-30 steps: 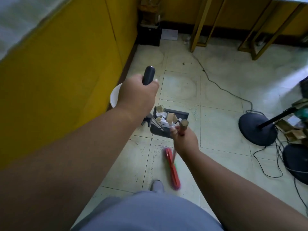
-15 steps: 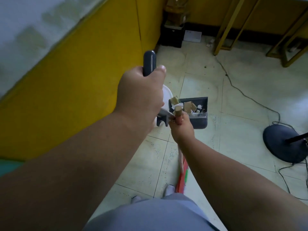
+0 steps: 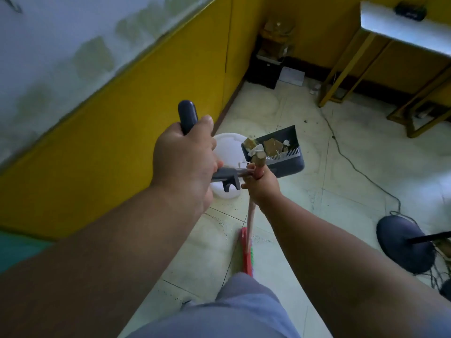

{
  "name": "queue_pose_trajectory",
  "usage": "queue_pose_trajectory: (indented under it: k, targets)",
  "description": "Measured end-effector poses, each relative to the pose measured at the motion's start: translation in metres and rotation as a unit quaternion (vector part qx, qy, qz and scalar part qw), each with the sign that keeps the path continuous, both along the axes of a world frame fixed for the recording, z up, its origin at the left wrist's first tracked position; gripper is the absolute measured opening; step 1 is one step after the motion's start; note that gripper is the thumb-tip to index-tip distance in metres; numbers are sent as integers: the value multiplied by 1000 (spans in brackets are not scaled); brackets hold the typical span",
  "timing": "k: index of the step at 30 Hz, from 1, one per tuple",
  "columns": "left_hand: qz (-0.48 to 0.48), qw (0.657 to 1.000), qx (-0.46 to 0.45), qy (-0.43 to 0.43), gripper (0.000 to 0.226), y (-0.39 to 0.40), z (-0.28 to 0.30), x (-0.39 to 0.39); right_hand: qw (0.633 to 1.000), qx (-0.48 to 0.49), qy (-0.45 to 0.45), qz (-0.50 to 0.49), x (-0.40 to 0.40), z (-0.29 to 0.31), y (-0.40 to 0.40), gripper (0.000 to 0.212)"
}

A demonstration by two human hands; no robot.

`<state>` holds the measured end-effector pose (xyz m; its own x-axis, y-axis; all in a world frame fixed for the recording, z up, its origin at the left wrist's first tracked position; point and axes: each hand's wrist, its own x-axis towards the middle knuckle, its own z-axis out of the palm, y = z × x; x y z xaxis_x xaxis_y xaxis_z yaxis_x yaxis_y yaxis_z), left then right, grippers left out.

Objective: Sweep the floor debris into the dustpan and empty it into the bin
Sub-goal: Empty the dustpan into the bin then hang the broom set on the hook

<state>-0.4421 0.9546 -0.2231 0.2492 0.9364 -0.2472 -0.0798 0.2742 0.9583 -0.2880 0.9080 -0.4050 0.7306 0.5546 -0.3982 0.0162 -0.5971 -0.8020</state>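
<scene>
left hand (image 3: 185,159) grips dustpan handle (image 3: 187,116), right hand (image 3: 262,184) grips broom (image 3: 246,250); dustpan (image 3: 288,164) now tilted beside bin (image 3: 225,147)

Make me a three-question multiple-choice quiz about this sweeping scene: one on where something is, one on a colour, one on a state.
1. Where is the white bin?
A. by the yellow wall
B. under the metal table
C. beside the fan base

2. What colour is the broom head?
A. blue
B. red
C. black

3. The dustpan is:
A. empty
B. upside down
C. holding debris

Answers: 1 A, the bin stands against the yellow wall; 2 B, the head by the feet is red; 3 C, cardboard and paper scraps lie in it.
</scene>
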Motion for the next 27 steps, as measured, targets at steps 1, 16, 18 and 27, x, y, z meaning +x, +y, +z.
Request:
queue_pose_trajectory:
  k: [1,16,18,27]
  targets:
    - [7,1000,-13,-12,16,5,0,-1,1000,-1,-2,2,2,2,6,10]
    - [154,973,-149,-82,26,69,-10,35,996,-9,-19,81,66,17,76,29]
    - [159,971,-157,-80,24,70,-14,38,993,-29,-31,113,66,13,76,29]
    - [239,936,-236,-106,33,70,-33,28,974,-83,-61,203,67,5,79,18]
